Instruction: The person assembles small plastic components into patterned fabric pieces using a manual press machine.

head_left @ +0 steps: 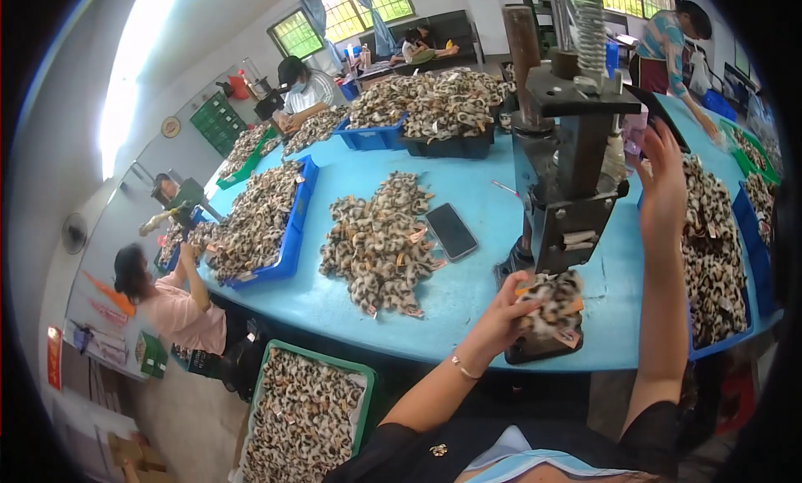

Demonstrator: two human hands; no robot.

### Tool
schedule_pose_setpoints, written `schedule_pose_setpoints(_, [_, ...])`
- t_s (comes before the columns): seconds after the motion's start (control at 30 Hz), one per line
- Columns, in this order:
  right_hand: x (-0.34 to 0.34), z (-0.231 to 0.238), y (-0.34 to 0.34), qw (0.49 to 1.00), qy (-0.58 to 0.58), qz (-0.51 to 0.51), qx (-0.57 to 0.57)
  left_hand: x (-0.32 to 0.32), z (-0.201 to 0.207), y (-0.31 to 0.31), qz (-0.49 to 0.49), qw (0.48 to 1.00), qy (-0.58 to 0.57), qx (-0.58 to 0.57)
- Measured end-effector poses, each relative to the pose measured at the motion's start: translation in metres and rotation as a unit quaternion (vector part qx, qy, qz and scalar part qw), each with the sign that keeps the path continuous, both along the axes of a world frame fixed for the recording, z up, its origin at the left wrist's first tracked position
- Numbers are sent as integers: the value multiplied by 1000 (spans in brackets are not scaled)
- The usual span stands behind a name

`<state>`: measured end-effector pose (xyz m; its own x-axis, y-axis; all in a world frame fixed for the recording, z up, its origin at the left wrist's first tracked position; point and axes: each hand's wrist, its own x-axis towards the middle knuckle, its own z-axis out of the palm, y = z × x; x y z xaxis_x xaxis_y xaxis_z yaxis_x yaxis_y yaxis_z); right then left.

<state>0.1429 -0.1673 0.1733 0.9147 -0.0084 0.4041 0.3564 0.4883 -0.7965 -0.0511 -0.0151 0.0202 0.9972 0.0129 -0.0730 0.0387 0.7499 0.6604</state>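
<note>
While left hand point(501, 312) pinches leopard-print piece point(553, 303) (under press point(568, 174)), right hand point(664, 186) fingers spread empty

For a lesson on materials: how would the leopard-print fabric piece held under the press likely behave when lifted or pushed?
The fabric piece probably flops: it bunches softly in the left hand. Likely light, since fingertips alone hold it. Unlikely to roll; similar pieces lie heaped in the pile.
</note>
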Motion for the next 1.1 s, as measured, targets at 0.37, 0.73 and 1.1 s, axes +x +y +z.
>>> schedule_pose_setpoints(0.37, [-41,-90,-178,881,-29,-170,-441,-53,-49,278,491,403,227,738])
schedule_pose_setpoints(0.73, [71,-115,-302,583,150,-249,-759,-14,24,142,488,408,-19,771])
schedule_pose_setpoints(1.1, [-81,-84,-149,964,205,119,-122,-19,46,-49,235,495,-473,690])
